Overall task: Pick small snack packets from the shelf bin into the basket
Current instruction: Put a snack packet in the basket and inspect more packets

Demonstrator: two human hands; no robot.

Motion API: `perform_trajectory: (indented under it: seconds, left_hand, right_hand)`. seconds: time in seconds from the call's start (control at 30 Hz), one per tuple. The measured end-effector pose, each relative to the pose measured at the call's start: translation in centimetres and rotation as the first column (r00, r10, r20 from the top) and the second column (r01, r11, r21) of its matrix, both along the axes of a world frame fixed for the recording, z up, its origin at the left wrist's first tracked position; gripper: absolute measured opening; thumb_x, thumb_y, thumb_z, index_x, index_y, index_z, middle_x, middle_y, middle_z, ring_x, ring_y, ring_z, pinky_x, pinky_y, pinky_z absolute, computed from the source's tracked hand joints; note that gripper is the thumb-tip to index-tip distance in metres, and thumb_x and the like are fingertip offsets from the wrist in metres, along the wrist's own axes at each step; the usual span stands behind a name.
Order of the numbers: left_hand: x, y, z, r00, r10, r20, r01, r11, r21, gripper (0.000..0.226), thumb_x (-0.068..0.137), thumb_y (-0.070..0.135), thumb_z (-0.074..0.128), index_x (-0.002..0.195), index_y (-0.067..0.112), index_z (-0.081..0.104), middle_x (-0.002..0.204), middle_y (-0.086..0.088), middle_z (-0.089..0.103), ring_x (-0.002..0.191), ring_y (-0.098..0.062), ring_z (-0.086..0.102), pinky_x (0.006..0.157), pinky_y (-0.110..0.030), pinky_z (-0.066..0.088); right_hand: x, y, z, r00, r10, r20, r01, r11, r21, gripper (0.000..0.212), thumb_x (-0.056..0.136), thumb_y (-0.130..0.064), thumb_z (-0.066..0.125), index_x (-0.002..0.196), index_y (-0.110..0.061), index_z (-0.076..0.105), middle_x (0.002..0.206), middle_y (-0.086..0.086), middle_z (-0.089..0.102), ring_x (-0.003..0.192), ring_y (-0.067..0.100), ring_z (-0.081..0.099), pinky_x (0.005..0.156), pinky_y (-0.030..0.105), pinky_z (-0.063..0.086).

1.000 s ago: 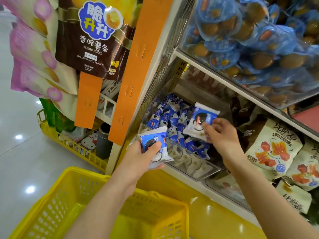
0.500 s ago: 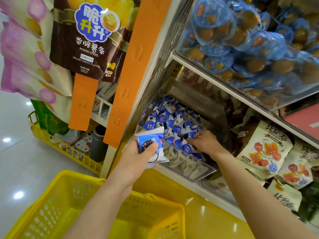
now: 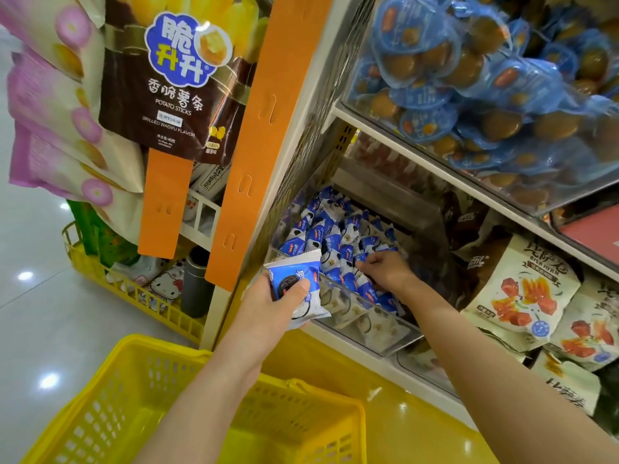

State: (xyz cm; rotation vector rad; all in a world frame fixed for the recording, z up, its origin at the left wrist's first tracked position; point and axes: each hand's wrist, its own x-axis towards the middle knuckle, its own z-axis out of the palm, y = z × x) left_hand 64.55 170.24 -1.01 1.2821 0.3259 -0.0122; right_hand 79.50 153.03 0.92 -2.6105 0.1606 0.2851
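Both hands work: left hand (image 3: 268, 306) grips a light, probably slippery blue-and-white foil snack packet (image 3: 294, 283); right hand (image 3: 385, 269) is in the clear plastic bin (image 3: 378, 329), grasp unclear. Best pinched at a crimped edge.

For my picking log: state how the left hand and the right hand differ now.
The left hand grips packets; whether the right hand grips anything cannot be told. The left hand is outside the clear bin; the right hand reaches inside it, fingers down in the pile. The left hand is nearer the camera than the right hand. Both are bare.
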Motion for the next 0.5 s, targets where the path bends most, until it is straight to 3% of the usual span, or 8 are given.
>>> perform_trajectory:
  seconds: [0.03,0.1,0.17,0.23,0.3,0.37,0.43,0.5]
  left_hand:
    - [0.0,-0.1,0.1,1.000,-0.010,-0.004,0.010,1.000,-0.005,0.037,0.090,0.026,0.055,0.126,0.019,0.050,0.107,-0.003,0.065,0.076,-0.003,0.064,0.047,-0.007,0.045]
    - [-0.1,-0.3,0.2,0.999,-0.032,-0.006,0.032,0.999,-0.031,0.035,0.090,0.025,0.055,0.124,0.018,0.051,0.092,0.000,0.064,0.059,0.005,0.062,0.045,-0.007,0.043]
    - [-0.1,-0.4,0.4,0.999,-0.040,-0.020,0.038,0.996,-0.076,0.032,0.090,0.022,0.055,0.122,0.015,0.052,0.077,0.002,0.058,0.047,0.007,0.058,0.042,-0.008,0.042]
    - [0.0,-0.4,0.3,0.999,-0.030,-0.043,0.024,0.991,-0.133,0.029,0.091,0.023,0.053,0.119,0.015,0.052,0.076,0.000,0.059,0.050,0.001,0.061,0.046,-0.012,0.047]
    - [0.1,-0.5,0.0,0.997,-0.030,-0.069,0.022,0.993,-0.118,0.025,0.092,0.028,0.052,0.116,0.020,0.053,0.080,-0.001,0.067,0.062,-0.006,0.065,0.065,-0.026,0.057]
    - [-0.1,-0.8,-0.1,0.997,-0.039,-0.072,0.032,0.994,-0.100,0.013,0.093,0.029,0.050,0.104,0.025,0.055,0.064,0.008,0.068,0.055,-0.005,0.064,0.073,-0.036,0.057]
    - [-0.6,-1.3,-0.1,0.994,-0.088,-0.061,0.083,0.993,-0.082,0.010,0.094,0.031,0.048,0.098,0.027,0.056,0.060,0.011,0.067,0.055,-0.005,0.065,0.068,-0.034,0.059]
    - [-1.1,-1.8,-0.2,0.989,-0.134,-0.058,0.131,0.990,-0.052,0.020,0.094,0.040,0.043,0.100,0.028,0.058,0.074,0.007,0.070,0.068,-0.007,0.067,0.059,-0.021,0.056]
  right_hand:
    - [-0.2,0.0,0.1,1.000,0.022,0.019,-0.021,0.998,-0.065,0.026,0.091,-0.028,0.057,0.101,-0.005,0.063,0.089,0.012,0.064,0.083,0.023,0.061,0.083,0.038,0.052]
    - [-1.0,0.3,0.4,0.989,0.064,0.131,-0.049,0.992,-0.114,0.035,0.093,-0.032,0.053,0.114,-0.005,0.058,0.109,0.012,0.064,0.100,0.025,0.060,0.090,0.038,0.048]
    - [-2.6,0.9,1.0,0.931,0.129,0.343,-0.130,0.991,-0.019,0.030,0.093,-0.031,0.052,0.116,-0.012,0.057,0.108,0.002,0.063,0.097,0.012,0.058,0.086,0.029,0.047]
    - [-4.8,1.8,1.6,0.855,0.146,0.498,-0.234,0.965,0.118,0.012,0.092,-0.029,0.053,0.102,-0.025,0.057,0.094,-0.013,0.061,0.082,-0.004,0.055,0.075,0.015,0.045]
    - [-7.4,2.7,2.0,0.821,0.185,0.540,-0.365,0.898,0.247,0.007,0.091,-0.028,0.053,0.095,-0.034,0.055,0.087,-0.017,0.059,0.078,-0.008,0.054,0.066,0.008,0.044]
    - [-9.8,3.1,1.8,0.805,0.265,0.531,-0.464,0.839,0.284,0.011,0.090,-0.028,0.054,0.099,-0.034,0.056,0.086,-0.017,0.060,0.077,-0.005,0.055,0.066,0.007,0.044]
    - [-11.5,3.2,1.2,0.813,0.311,0.492,-0.492,0.819,0.295,0.015,0.090,-0.028,0.055,0.104,-0.031,0.058,0.080,-0.017,0.060,0.072,-0.003,0.056,0.063,0.009,0.044]
    - [-12.4,3.3,0.3,0.836,0.295,0.462,-0.464,0.830,0.310,0.014,0.089,-0.027,0.057,0.103,-0.025,0.062,0.070,-0.014,0.060,0.063,-0.001,0.055,0.057,0.011,0.044]
